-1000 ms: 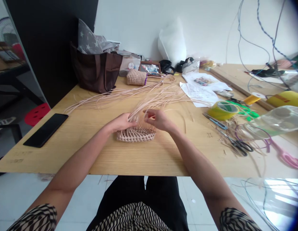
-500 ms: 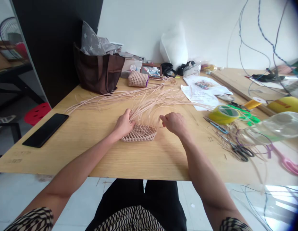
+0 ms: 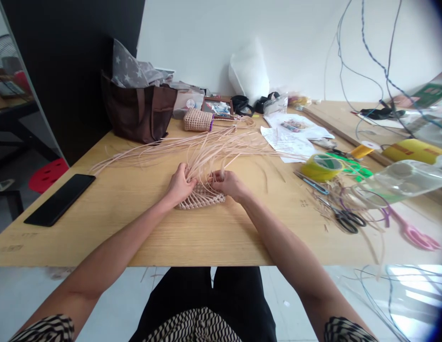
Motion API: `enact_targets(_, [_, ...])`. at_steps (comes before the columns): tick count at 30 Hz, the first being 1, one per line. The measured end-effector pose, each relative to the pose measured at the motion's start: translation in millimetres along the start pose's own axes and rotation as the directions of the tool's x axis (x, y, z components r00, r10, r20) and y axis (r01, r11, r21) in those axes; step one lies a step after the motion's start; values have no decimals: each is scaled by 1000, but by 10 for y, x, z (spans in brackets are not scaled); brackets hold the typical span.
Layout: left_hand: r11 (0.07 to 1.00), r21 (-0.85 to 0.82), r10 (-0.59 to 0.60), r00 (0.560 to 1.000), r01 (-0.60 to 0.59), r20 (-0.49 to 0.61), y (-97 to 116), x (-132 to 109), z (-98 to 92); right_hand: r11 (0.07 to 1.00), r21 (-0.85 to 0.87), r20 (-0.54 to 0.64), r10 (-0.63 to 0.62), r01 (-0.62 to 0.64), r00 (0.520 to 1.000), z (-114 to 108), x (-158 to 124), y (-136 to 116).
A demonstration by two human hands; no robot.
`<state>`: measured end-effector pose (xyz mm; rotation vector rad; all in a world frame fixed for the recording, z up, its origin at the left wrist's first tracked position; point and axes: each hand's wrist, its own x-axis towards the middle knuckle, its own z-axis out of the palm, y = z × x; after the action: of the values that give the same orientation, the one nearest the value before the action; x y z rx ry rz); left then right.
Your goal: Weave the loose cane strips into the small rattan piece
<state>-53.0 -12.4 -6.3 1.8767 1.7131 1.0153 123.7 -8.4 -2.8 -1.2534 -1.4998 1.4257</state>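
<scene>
A small woven piece [image 3: 201, 202] in pinkish-beige strands lies on the table in front of me, with long loose strands [image 3: 210, 154] fanning up and away from it. At its left end, my left hand [image 3: 181, 183] is closed around a bunch of these strands. My right hand [image 3: 230, 184] is at the right end of the weave, fingers bent and pressed together on strands there. Its fingertips are partly hidden among the strands, and one pale strand rises beside the thumb.
A black phone [image 3: 60, 199] lies at left. Behind stand a brown bag [image 3: 139, 109] and a finished-looking woven pouch [image 3: 198, 119]. At right are yellow tape [image 3: 321, 167], a blue cutter [image 3: 312, 183], black scissors [image 3: 349, 221], pink scissors [image 3: 417, 237] and a clear plastic bottle [image 3: 406, 183].
My right hand has moved left, from beside the woven piece to its right end, among the strands. My left hand keeps its grip. The view has shifted slightly.
</scene>
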Motion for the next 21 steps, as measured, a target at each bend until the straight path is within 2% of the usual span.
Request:
enact_targets(4, [998,63,-38,987,28,158,8,14,-81,999,30,-63,46,-44,997,61,20,39])
enact_targets(10, [997,55,-70,989,63,134,4,21,-68,998,15,-108,69,-68,992,96,18,46])
enact_targets(13, [981,-154,-89,982,115,165,-20,46,-57,996,86,-68,29,-23,997,49,28,38])
enact_targets(15, [902,-375,-142,966,216,215,-49,81,-83,997,73,-76,-9,14,997,-55,28,23])
enact_targets(16, [838,-473,-174,954,273,243,-69,101,-110,999,30,-118,-10,14,993,-130,23,10])
enact_targets(18, [721,-597,-218,933,352,287,-114,141,-193,990,-140,-314,-40,-5,949,-307,-2,-31])
enact_targets(20, [671,-639,-200,922,377,333,-158,162,-314,937,-348,-518,-200,9,832,-461,-47,-92])
enact_targets(21, [672,-638,-153,913,377,379,-176,162,-384,903,-427,-546,-297,44,783,-508,-77,-127])
